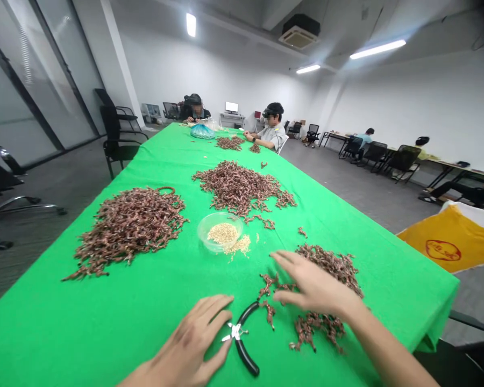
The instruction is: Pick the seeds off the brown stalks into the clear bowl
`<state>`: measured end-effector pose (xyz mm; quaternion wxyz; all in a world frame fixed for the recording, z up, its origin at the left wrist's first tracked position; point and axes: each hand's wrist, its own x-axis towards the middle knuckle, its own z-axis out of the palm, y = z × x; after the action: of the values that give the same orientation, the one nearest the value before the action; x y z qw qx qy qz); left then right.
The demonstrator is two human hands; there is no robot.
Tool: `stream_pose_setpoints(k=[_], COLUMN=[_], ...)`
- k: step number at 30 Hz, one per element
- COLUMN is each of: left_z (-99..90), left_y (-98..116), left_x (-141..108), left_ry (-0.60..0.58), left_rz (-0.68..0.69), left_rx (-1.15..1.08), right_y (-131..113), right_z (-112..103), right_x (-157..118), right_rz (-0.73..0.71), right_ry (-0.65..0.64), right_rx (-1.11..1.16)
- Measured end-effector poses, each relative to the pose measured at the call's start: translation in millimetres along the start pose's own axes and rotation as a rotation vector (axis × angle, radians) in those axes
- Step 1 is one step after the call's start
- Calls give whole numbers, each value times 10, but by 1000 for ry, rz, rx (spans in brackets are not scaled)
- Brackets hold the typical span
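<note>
My left hand (pixel 189 337) rests low over the green cloth with its fingers stretched out. Beside its fingertips lies a pair of small pliers (pixel 247 357) with black handles spread apart; whether a finger touches the jaws I cannot tell. Farther right, my right hand (pixel 311 280) reaches over several small brown leggy figures (pixel 268 314), thumb and fingers apart, nothing seen in its grasp. A heap of the same brown figures (pixel 331 260) is partly hidden behind that hand and forearm. More brown figures (pixel 318 329) lie below the right wrist.
A clear plastic bowl (pixel 204 236) holds beige bits, some spilled beside it. Large brown heaps (pixel 129 226) (pixel 236 185) lie left and centre on the green tablecloth (pixel 145 322). Two people sit at the far end near a blue bag (pixel 202 131). Chairs stand around.
</note>
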<state>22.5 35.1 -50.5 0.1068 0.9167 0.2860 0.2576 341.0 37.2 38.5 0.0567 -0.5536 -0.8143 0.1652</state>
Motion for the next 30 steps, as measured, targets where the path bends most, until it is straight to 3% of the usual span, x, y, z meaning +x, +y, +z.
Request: stream_pose_setpoints(k=[3, 6, 9, 16, 20, 26, 30], left_z=[-30, -72, -97, -50, -50, -63, -17], left_y=[-4, -7, -1, -1, -1, 16, -6], left_x=[11, 30, 48, 15, 14, 34, -3], left_ry=[-29, -74, -65, -25, -18, -39, -54], left_rz=[35, 84, 92, 92, 98, 89, 72], left_rx=[-16, -29, -50, -66, -62, -71, -56], right_y=[-394, -482, -345, 126, 248, 292, 316], right_z=[337, 559, 620, 530, 509, 512, 553], right_x=[151, 185, 124, -139, -205, -3, 179], right_rz=[-211, -262, -260, -190, -152, -71, -36], right_ry=[-76, -119, -134, -72, -22, 136, 94], right_rx=[55, 69, 24, -65, -88, -120, -145])
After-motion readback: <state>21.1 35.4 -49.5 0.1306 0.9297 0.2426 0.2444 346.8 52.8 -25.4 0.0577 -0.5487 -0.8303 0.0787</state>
